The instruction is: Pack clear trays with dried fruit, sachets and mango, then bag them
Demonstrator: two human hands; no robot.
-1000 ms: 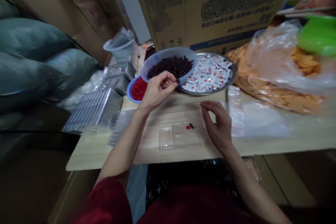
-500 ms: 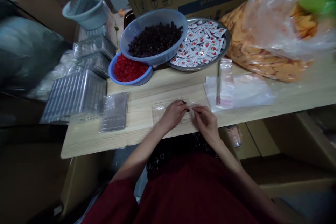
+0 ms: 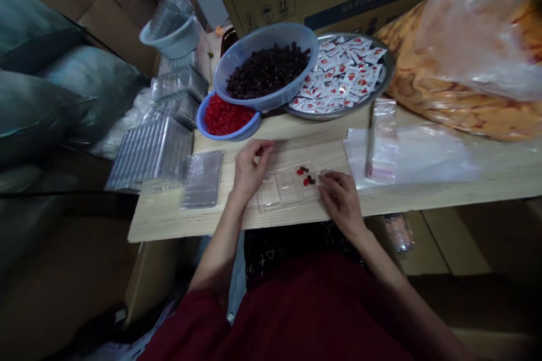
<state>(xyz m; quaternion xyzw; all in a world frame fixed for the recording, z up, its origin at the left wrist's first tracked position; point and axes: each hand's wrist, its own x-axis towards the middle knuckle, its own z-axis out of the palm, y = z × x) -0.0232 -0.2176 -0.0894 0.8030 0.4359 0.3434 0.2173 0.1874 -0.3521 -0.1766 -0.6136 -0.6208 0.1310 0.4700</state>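
Observation:
A clear plastic compartment tray (image 3: 283, 190) lies on the wooden board (image 3: 237, 214), with red and dark dried fruit pieces (image 3: 305, 175) in its right-hand cells. My right hand (image 3: 339, 198) rests at the tray's right end, fingertips touching the plastic. My left hand (image 3: 250, 168) is blurred above the tray's left end, fingers bunched, and I cannot tell whether they hold a piece. Beyond it stand a small blue bowl of red dried fruit (image 3: 226, 117) and a larger translucent blue bowl of dark raisins (image 3: 266, 67).
A steel tray of white-and-red sachets (image 3: 342, 73) stands beyond the bowls. Right of my hands are clear zip bags (image 3: 383, 146), and a large bag of orange crackers (image 3: 457, 82) lies behind them. Stacked clear trays (image 3: 152, 153) sit at the board's left, with cardboard boxes behind.
My hands have moved apart from above the tray. The left moved left toward the bowls, the right to the tray's right end. Red and dark pieces now show in the tray.

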